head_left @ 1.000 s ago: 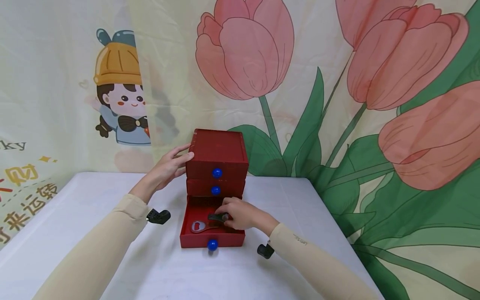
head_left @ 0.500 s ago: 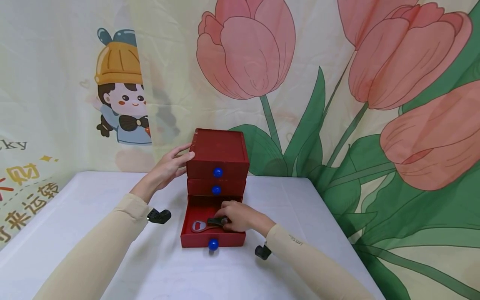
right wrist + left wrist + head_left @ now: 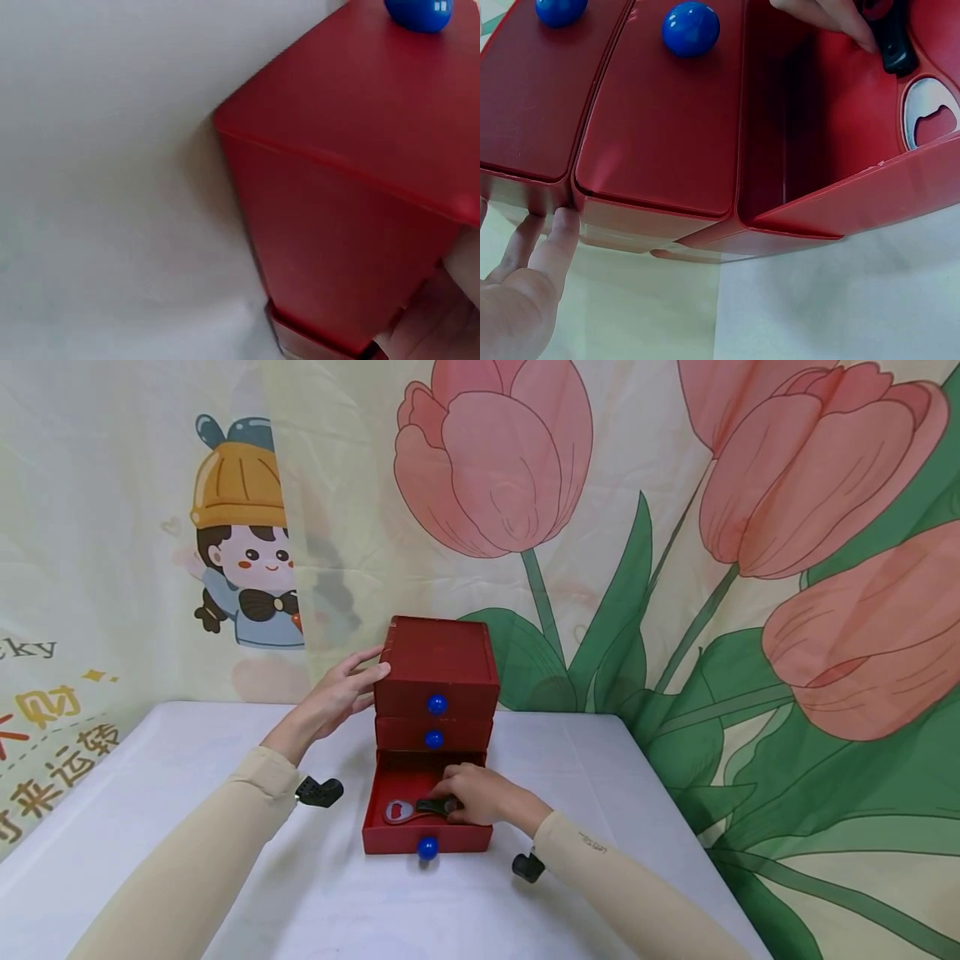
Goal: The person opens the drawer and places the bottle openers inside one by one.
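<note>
A small red chest point(image 3: 438, 647) with blue knobs stands upright, its bottom drawer point(image 3: 427, 839) pulled out. My left hand point(image 3: 341, 697) rests straight fingers against the chest's upper left side, as the left wrist view point(image 3: 532, 281) also shows. My right hand point(image 3: 480, 792) reaches into the drawer and pinches a small black tool point(image 3: 432, 807) with curled fingers; its right end is hidden by them. In the left wrist view the black tool point(image 3: 894, 41) shows a dark red part. Beside it lies a bottle opener point(image 3: 398, 812) with a metal head and red edge.
Two upper drawers point(image 3: 390, 735) are closed above the pulled-out one. The chest stands on a white-covered table point(image 3: 300, 877). Behind it hangs a backdrop cloth point(image 3: 345, 485) with tulips and a cartoon figure.
My right hand has shifted slightly down and toward the drawer's front, and the black tool has come lower, beside the bottle opener. My left hand stays on the chest.
</note>
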